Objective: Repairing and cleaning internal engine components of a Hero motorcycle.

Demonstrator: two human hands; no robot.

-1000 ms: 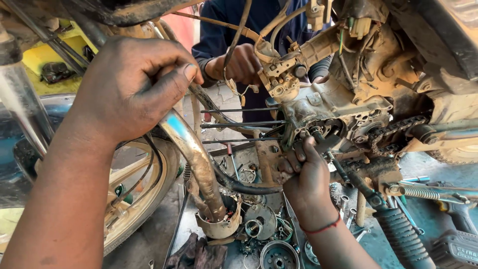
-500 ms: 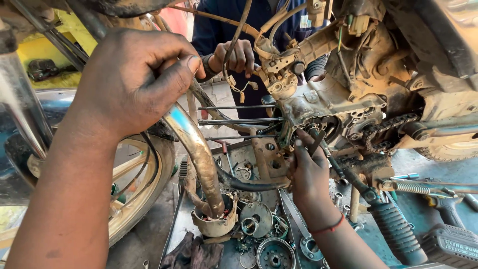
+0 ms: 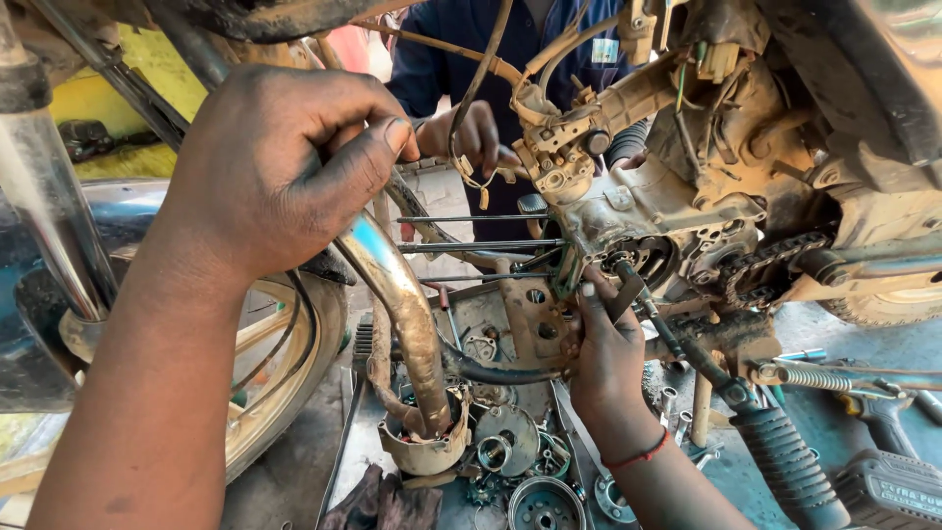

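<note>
My left hand (image 3: 285, 167) is closed around the top of a bent chrome exhaust pipe (image 3: 402, 314) that runs down to a ring-shaped part (image 3: 424, 453). My right hand (image 3: 608, 353) reaches up under the dirty motorcycle engine case (image 3: 648, 211). Its fingers pinch a dark metal tool (image 3: 628, 287) against the round opening in the case. A red thread circles that wrist. Long thin studs (image 3: 471, 245) stick out of the engine toward the left.
Across the bike, a person in blue holds cables by the engine with one hand (image 3: 473, 137). Below lies a metal tray (image 3: 363, 447) with several gears and engine parts. Front wheel (image 3: 285, 393) and fork (image 3: 49, 216) stand left; chain (image 3: 765, 260), rubber-gripped lever (image 3: 785, 466) and power tool (image 3: 888, 486) right.
My right hand has shifted up slightly against the engine opening. The other person's hand has moved a little along the cables. My left hand keeps its grip.
</note>
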